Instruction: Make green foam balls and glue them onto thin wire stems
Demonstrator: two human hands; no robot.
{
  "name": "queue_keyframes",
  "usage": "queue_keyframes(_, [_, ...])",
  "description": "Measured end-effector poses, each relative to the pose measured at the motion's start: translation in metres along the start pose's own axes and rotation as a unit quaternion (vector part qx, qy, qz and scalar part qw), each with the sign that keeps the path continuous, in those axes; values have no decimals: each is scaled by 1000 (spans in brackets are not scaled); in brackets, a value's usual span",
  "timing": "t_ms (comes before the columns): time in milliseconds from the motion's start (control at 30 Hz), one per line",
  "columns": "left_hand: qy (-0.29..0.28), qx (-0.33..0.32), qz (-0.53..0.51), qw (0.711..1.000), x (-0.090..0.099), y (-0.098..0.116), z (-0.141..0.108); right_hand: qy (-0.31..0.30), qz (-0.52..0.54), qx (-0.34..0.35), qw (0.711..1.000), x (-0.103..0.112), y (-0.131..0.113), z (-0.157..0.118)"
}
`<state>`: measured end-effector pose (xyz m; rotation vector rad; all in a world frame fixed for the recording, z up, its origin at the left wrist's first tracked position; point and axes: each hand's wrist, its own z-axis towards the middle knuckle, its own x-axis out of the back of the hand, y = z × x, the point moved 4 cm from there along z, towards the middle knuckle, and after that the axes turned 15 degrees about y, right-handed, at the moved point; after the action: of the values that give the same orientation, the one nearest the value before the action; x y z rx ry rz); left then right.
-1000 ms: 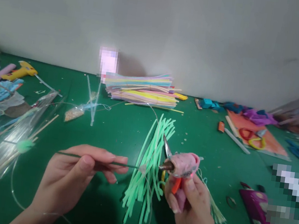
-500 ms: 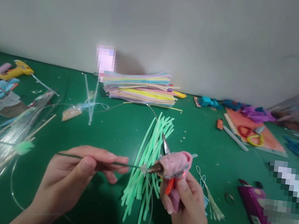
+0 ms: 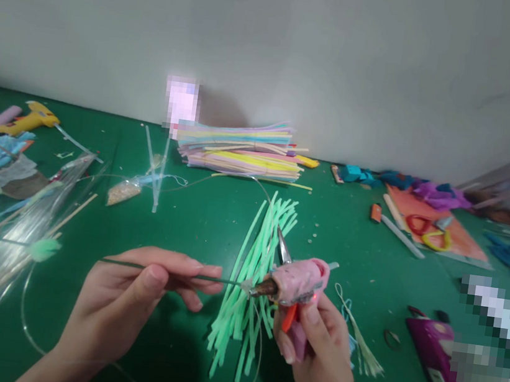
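Two grips closed: left hand (image 3: 110,307) pinches a thin dark-green stem (image 3: 231,282); right hand (image 3: 327,354) grasps a pink glue gun (image 3: 298,281), nozzle (image 3: 266,288) at stem's whitish tip (image 3: 246,286). Mint-green fuzzy strips (image 3: 239,314) lie unattached on green bench (image 3: 194,224).

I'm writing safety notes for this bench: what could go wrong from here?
The tip of the pink glue gun points toward the left fingers; if it is hot, a slip might burn them. Glue could drip onto the pale green strips beneath. The thin dark stem might also shift or bend if the tip presses on its end.
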<state>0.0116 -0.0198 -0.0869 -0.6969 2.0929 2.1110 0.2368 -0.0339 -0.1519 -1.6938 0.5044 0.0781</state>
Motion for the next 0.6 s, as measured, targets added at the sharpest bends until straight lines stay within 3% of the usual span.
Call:
queue_keyframes(333, [7, -6, 20, 1000, 2, 1, 0, 7, -6, 27, 1000, 1, -1, -1])
queue_keyframes(600, [-15, -149, 134, 980, 0, 18, -6, 64, -45, 57, 995, 3, -4, 1])
